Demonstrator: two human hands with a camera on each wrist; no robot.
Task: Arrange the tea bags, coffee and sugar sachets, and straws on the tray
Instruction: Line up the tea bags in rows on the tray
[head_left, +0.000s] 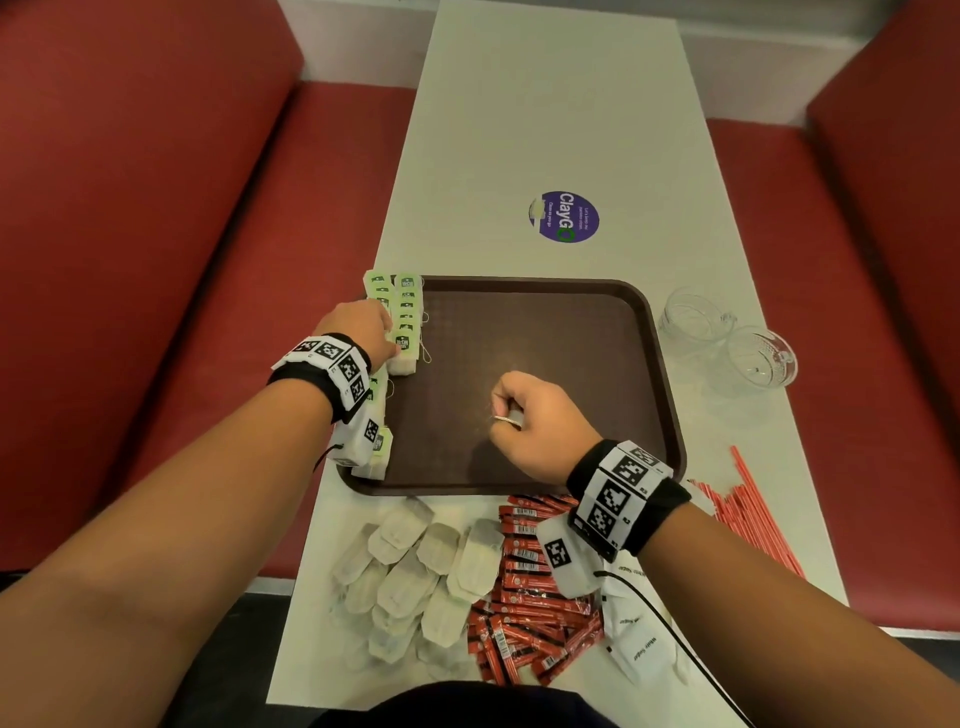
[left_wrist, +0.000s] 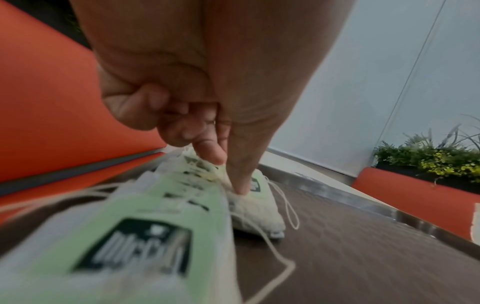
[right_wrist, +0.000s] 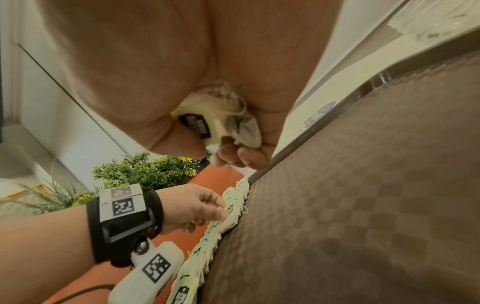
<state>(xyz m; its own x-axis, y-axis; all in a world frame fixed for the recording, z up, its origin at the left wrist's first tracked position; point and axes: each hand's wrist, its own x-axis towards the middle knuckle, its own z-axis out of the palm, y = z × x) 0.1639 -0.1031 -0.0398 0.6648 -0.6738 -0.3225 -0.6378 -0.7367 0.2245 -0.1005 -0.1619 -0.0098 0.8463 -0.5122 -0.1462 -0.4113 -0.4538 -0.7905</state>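
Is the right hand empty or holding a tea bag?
Holding one: the right hand is curled round a crumpled tea bag, tag showing, above the tray.

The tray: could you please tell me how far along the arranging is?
Early on. Done: a row of tea bags lines the tray's left edge. In hand: the left hand touches that row, and the right hand holds another tea bag over the tray. Left: loose tea bags, red sachets, white sugar sachets and straws lie on the table.
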